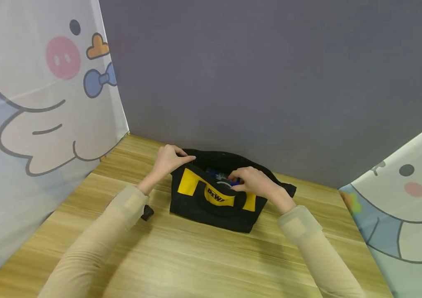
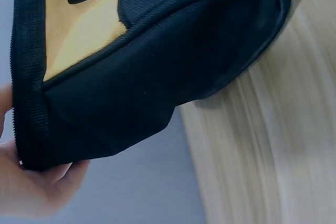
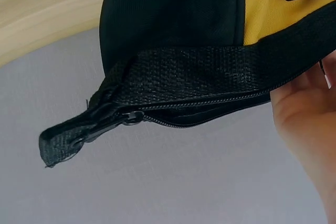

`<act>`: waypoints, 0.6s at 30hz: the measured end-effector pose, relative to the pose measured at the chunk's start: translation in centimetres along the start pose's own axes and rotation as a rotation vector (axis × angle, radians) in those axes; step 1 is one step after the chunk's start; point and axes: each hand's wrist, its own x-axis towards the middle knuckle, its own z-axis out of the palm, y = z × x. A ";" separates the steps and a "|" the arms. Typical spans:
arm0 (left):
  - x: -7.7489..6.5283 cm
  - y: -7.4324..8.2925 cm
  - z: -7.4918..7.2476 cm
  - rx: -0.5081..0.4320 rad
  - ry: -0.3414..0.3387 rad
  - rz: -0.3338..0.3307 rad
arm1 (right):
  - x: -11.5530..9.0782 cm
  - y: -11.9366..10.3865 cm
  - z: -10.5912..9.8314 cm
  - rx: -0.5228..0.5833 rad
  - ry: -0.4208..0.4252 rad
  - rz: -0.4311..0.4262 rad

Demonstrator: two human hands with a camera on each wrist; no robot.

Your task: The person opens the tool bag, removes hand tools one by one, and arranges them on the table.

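A black and yellow tool bag (image 1: 211, 215) with a DeWalt label stands on the wooden table, its zipped top gaping. My left hand (image 1: 171, 159) pinches the rim at the left end of the opening; in the left wrist view, its fingers (image 2: 68, 179) lie around the zipper edge. At the right part of the mouth, my right hand (image 1: 253, 181) reaches in, thumb and fingers around a blue item (image 1: 236, 182) whose kind is unclear. A grey curved piece (image 1: 225, 184) shows beside it. More blue and clear items (image 1: 214, 173) lie inside, partly hidden by the front rim.
Behind the bag rises a grey panel (image 1: 233, 82). Printed cartoon sheets (image 1: 47, 124) flank the table (image 1: 151, 256) on both sides. A small black object (image 1: 147, 213) shows beside the left cuff. The zipper pull (image 3: 134, 117) sits at the bag's right end, near a strap tab (image 3: 60, 142).
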 end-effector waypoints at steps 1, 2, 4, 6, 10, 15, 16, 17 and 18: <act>0.0 0.0 -0.1 0.002 -0.033 -0.015 | 0.0 0.0 0.1 0.000 -0.005 0.001; 0.0 0.1 -0.3 -0.001 -0.072 -0.029 | 0.0 -0.1 0.1 0.000 -0.010 0.000; 0.0 0.5 -0.7 0.008 -0.157 -0.054 | 0.1 -0.1 0.2 0.003 -0.017 -0.004; -0.1 0.8 -1.0 0.035 -0.237 -0.058 | 0.1 -0.2 0.2 0.003 -0.025 -0.009; -0.4 1.2 -1.4 0.083 -0.332 -0.017 | 0.2 -0.3 0.4 -0.003 -0.032 -0.022; -0.8 1.1 -1.7 0.067 -0.417 0.030 | 0.3 -0.6 0.5 -0.007 -0.050 -0.016; -0.9 1.1 -1.7 0.061 -0.435 0.033 | 0.4 -0.6 0.5 -0.003 -0.059 -0.009; -1.0 1.0 -1.7 0.055 -0.452 0.034 | 0.4 -0.7 0.5 -0.004 -0.071 0.000; -1.1 0.9 -1.6 0.051 -0.466 0.035 | 0.4 -0.8 0.4 -0.007 -0.083 0.006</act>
